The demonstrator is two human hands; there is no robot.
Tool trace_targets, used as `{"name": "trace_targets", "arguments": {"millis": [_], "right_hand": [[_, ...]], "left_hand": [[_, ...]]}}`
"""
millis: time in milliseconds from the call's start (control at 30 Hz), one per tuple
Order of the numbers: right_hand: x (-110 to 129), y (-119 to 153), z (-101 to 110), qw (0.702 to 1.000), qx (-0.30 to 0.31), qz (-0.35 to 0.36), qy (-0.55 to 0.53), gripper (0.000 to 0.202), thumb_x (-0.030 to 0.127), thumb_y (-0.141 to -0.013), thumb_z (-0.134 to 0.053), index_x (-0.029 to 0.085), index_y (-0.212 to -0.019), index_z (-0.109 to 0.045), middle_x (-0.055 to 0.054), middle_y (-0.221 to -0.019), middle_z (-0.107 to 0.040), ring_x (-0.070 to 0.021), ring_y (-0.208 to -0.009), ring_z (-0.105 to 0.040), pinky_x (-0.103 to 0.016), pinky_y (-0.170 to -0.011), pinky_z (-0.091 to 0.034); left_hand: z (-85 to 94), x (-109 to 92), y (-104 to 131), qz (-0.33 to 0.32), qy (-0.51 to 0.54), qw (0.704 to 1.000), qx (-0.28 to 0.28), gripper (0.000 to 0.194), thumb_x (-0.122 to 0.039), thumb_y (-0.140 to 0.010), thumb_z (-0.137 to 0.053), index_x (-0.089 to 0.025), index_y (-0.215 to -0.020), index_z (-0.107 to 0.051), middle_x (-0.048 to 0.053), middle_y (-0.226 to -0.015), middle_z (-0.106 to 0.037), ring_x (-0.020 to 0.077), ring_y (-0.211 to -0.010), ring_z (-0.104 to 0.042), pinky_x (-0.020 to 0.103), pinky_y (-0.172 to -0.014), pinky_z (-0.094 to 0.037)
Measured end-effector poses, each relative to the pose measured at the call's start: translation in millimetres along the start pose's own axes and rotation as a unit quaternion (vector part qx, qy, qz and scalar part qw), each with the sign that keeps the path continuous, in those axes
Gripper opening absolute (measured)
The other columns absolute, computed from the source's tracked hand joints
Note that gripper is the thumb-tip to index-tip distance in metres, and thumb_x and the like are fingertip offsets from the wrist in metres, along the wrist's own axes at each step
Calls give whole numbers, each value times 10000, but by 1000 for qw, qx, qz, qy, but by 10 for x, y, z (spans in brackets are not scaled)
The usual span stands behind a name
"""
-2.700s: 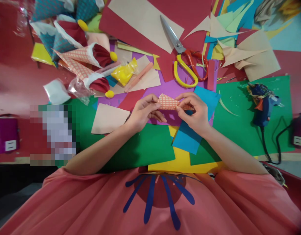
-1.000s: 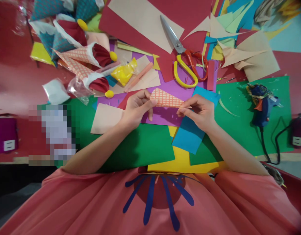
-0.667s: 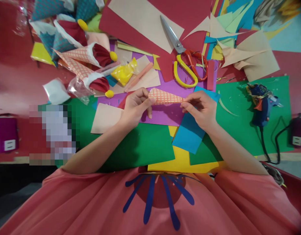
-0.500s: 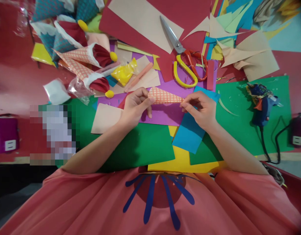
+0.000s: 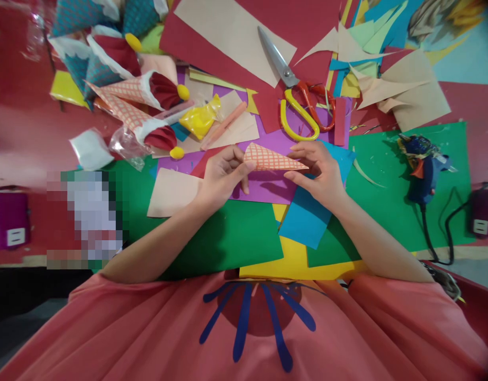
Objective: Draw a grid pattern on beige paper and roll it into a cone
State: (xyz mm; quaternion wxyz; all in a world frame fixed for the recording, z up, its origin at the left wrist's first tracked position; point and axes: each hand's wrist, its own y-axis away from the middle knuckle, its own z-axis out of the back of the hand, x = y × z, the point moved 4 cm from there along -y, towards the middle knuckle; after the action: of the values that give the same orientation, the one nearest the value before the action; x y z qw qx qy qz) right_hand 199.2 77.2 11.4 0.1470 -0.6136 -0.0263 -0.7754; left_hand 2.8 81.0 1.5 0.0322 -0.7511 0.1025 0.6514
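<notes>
A small orange-and-white checked cone [image 5: 271,158] lies sideways in the air over purple paper [image 5: 268,186], its wide end to the left and its tip to the right. My left hand [image 5: 225,172] pinches the wide end between thumb and fingers. Around the tip, my right hand [image 5: 317,170] has its thumb and fingers apart, with the thumb below the cone and the fingers above and behind it. Blue paper [image 5: 307,214] lies under my right hand. Beige paper [image 5: 174,193] is beside my left wrist.
Red-and-yellow-handled scissors [image 5: 289,79] lie beyond the hands. Finished checked cones [image 5: 127,108] and a yellow packet [image 5: 202,117] are at the back left. A blue glue gun [image 5: 425,177] with a cord rests on green sheet [image 5: 381,211] at right. Paper scraps [image 5: 361,45] lie at the back right.
My right thumb and fingers have parted from the cone's tip, which now shows between them. The cone has shifted slightly right, still in my left hand.
</notes>
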Motion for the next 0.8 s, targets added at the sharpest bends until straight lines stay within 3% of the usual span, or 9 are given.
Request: {"name": "trace_targets", "arguments": {"millis": [133,233,500,800], "right_hand": [[40,12,-24,1000,2,18,3,190,322,-833,-686,262,-1006,-634,-32,-1170,-662,-187,-1088,-639,-312,-813,-566],[71,21,-19,998,4,49,25,75,293,-844,-674,260,-910,-664,-22,-1166,-677,-197,-1122,-621,-378,-942,-525],[91,6,-3,998,-12,53,-12,51,240,-809,-702,225,-822,-655,-30,-1008,-688,-158,-964,-645,-284,-746,-550],[94,-5,6,998,-36,35,-39,88,158,-789,-695,199,-729,-644,-11,-912,-677,-115,-853,-643,-256,-716,-523]], "left_hand": [[-52,-26,5,-9,1,1000,26,461,-512,-706,-778,-197,-667,-444,-110,-418,-509,61,-272,-493,129,-285,-344],[-53,-14,1,-13,4,999,30,463,-512,-712,-774,-196,-667,-439,-117,-420,-492,60,-272,-495,129,-281,-342],[-52,-1,7,-15,30,998,44,437,-471,-733,-773,-190,-687,-441,-123,-437,-498,57,-273,-505,114,-273,-365],[-62,13,16,-11,33,997,65,459,-482,-739,-765,-204,-701,-402,-136,-444,-467,68,-279,-526,110,-256,-342]]}}
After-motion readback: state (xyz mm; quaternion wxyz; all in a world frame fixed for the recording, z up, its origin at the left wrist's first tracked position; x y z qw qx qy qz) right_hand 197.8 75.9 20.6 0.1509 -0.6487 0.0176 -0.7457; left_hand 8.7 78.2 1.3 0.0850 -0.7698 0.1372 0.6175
